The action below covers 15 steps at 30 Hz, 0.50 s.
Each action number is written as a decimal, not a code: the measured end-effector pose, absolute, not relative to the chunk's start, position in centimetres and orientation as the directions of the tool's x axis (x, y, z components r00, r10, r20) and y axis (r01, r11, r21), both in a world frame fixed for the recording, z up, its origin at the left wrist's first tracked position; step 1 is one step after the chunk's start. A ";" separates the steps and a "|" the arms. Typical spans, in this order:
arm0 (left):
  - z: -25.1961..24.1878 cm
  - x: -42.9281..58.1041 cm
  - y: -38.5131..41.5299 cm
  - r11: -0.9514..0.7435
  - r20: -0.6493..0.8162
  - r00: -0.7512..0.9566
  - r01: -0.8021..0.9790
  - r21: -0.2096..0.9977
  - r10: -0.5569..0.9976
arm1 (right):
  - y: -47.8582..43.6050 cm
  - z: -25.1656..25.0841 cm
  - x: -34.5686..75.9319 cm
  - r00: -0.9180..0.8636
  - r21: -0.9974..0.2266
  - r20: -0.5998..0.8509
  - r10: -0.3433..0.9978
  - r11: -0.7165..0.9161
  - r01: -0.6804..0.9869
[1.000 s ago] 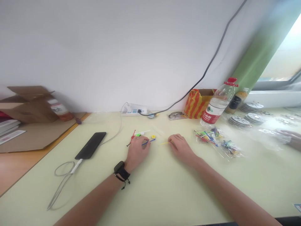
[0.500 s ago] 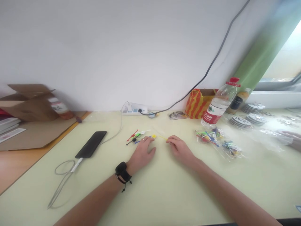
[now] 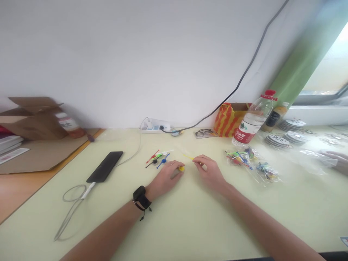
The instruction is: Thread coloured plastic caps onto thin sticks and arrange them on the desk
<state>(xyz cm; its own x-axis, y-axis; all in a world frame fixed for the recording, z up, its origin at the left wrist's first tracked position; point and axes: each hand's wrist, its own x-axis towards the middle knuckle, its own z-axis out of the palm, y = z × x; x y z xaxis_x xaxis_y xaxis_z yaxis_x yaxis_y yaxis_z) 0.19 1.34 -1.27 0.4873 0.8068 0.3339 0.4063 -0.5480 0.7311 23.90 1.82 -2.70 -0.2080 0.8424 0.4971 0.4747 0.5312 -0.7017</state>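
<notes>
My left hand (image 3: 168,177), with a black watch on its wrist, pinches a small round yellow disc (image 3: 181,168) between thumb and fingers. To its right, my right hand (image 3: 207,169) is closed on a thin yellow arrow (image 3: 188,156), whose far end sticks out to the left past the fingertips. Just beyond my left hand lie several coloured arrow spinners: a red one (image 3: 152,156), a black one (image 3: 154,162) and a blue one (image 3: 163,161) among them, with green and white pieces between.
Clear bags of coloured spinners (image 3: 241,158) lie right of my right hand, before a large water bottle (image 3: 251,121). Stacks of white discs (image 3: 277,140) stand farther right, near another person's hand (image 3: 335,156). A phone (image 3: 105,166) with its cable lies left; a power strip (image 3: 155,127) sits against the wall.
My left hand has drawn slightly nearer and to the right, lifting the yellow disc off the table. The blue spinner is uncovered. My right hand still holds the yellow arrow.
</notes>
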 end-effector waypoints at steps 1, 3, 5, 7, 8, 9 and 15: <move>-1.2 0.3 1.3 -0.539 0.323 0.502 0.380 0.752 0.803 | 1.8 -2.6 23.9 -0.189 -0.713 0.499 0.846 0.524 0.466; -1.2 0.4 1.4 -0.528 0.310 0.517 0.351 0.773 0.798 | 1.7 -2.3 23.8 -0.152 -0.745 0.487 0.860 0.499 0.443; -1.4 0.4 1.5 -0.517 0.310 0.504 0.345 0.783 0.806 | 1.5 -1.9 23.6 -0.125 -0.792 0.452 0.883 0.461 0.401; -1.6 0.4 1.6 -0.488 0.303 0.469 0.346 0.801 0.830 | 1.2 -1.4 23.4 -0.127 -0.844 0.401 0.907 0.420 0.335; -1.7 0.4 1.6 -0.460 0.290 0.448 0.337 0.821 0.845 | 1.0 -1.2 23.3 -0.147 -0.867 0.373 0.916 0.401 0.296; -1.7 0.5 1.7 -0.423 0.269 0.429 0.318 0.849 0.862 | 0.8 -0.9 23.2 -0.179 -0.888 0.346 0.921 0.383 0.253; -1.0 1.0 1.3 -0.218 0.159 0.390 0.112 0.970 0.907 | 0.0 -0.2 22.6 -0.370 -0.947 0.247 0.895 0.305 0.105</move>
<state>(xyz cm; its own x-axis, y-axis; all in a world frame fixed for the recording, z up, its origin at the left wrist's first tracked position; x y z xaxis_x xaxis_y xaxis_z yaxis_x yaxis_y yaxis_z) 0.96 1.34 -0.99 0.3896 0.9072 0.1589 0.1116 -0.2177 0.9696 22.56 -0.02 -0.19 -0.3701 0.8954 0.2475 0.1051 0.3051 -0.9465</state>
